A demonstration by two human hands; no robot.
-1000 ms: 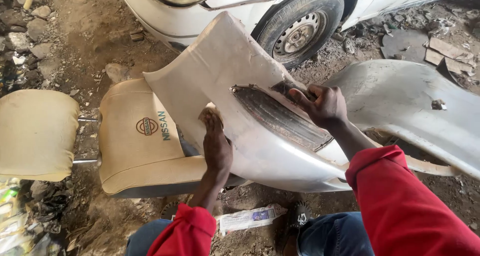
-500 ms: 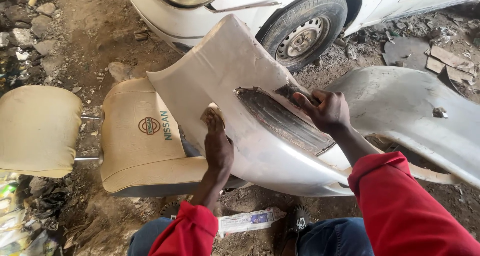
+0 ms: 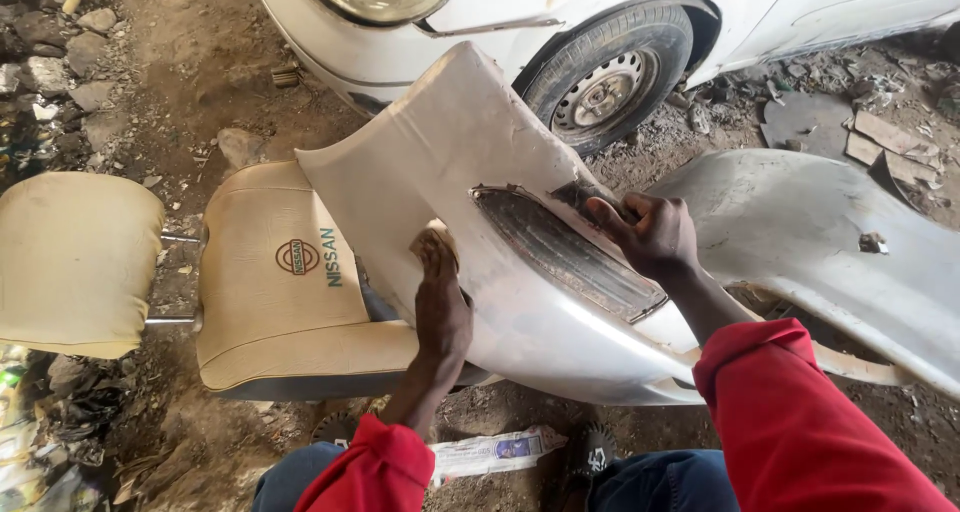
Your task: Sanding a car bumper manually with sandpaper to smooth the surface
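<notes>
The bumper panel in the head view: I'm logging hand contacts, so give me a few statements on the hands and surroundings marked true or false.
1. The left hand presses a small tan pad against the bumper panel. True.
2. The right hand hangs free of the panel. False: its fingers grip the edge of the dark slot in the panel.
3. The panel leans on a beige car seat lying on the ground. True.
4. The white car behind has no front wheel. False: a wheel with tyre is fitted.
5. Both sleeves are blue. False: they are red.
</notes>
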